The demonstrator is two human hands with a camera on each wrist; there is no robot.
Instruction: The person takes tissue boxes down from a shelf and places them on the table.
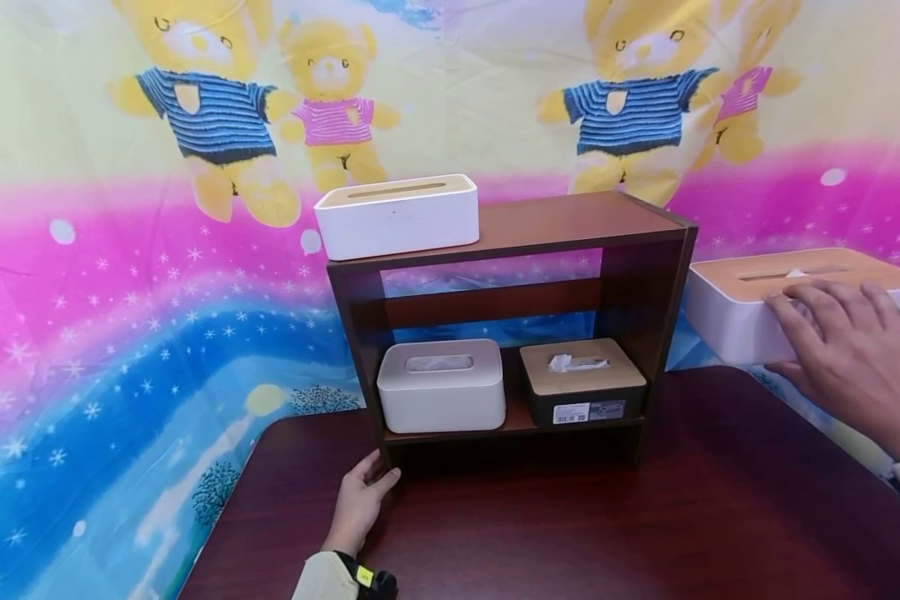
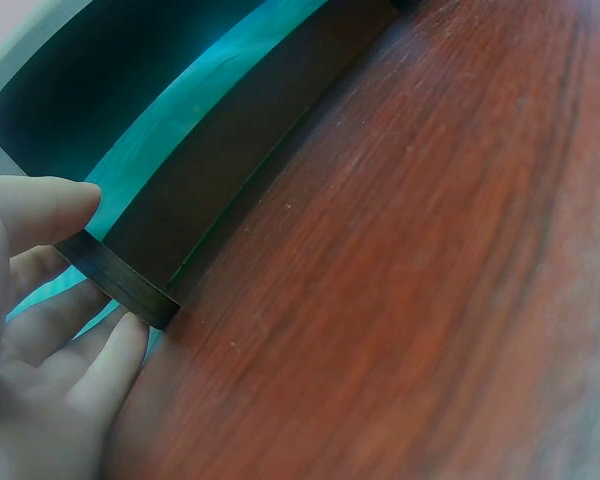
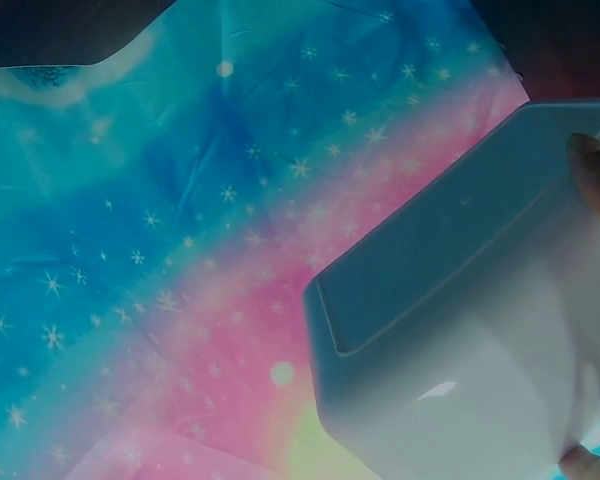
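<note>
My right hand [image 1: 851,350] grips a white tissue box [image 1: 727,321] with a wood-coloured lid, held in the air right of the small brown shelf [image 1: 570,221]. A bit of tissue shows in its slot. In the right wrist view the thumb lies at the rim of the box's underside. Low at the shelf's left side, my left hand [image 1: 356,504] holds the edge of the side panel [image 2: 120,280], thumb on one face and fingers on the other. Another white tissue box [image 1: 401,225] with a wooden lid sits on the shelf's top left.
On the lower board stand a pale grey tissue box [image 1: 442,400] at left and a black tissue box [image 1: 585,383] with a wooden lid and label at right. The shelf stands on a dark red table [image 1: 510,533]. Behind hangs a bear-print cloth [image 1: 495,100].
</note>
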